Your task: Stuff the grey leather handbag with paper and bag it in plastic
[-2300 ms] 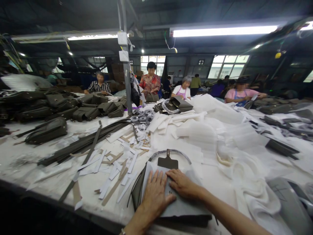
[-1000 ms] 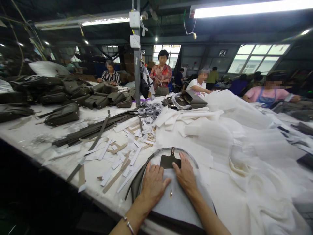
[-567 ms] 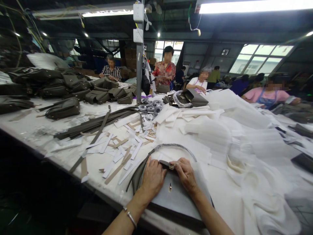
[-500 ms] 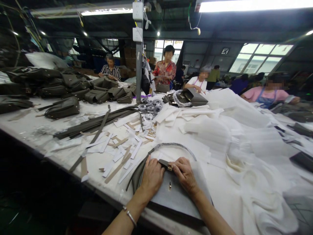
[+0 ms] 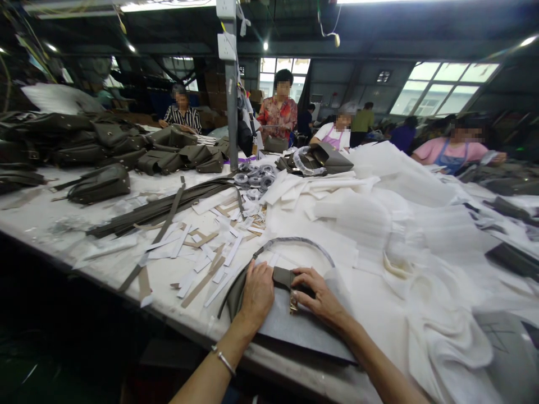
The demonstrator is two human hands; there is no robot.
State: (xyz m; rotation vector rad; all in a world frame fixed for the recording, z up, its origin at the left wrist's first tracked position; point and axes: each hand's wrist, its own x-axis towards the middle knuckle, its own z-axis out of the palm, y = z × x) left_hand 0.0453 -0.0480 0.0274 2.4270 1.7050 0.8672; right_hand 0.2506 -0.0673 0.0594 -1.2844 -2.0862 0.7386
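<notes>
The bag [image 5: 236, 298] lies at the worktop's [image 5: 37, 219] near edge — handle [image 5: 295, 240] wrapped, flap [image 5: 282, 276] down over grey sheet [image 5: 286, 330]; whether the clasp [image 5: 293, 304] is fastened is unclear. Left hand [image 5: 257, 292] rests, fingers extended; right hand [image 5: 319, 296] touches flap — grip uncertain.

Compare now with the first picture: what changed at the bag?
The dark flap has folded over toward the person, its metal clasp now on the near side. The right hand moved from flat on the grey sheet to the flap and clasp. Unchanged: left hand on the bag, handle arched beyond the flap.
</notes>
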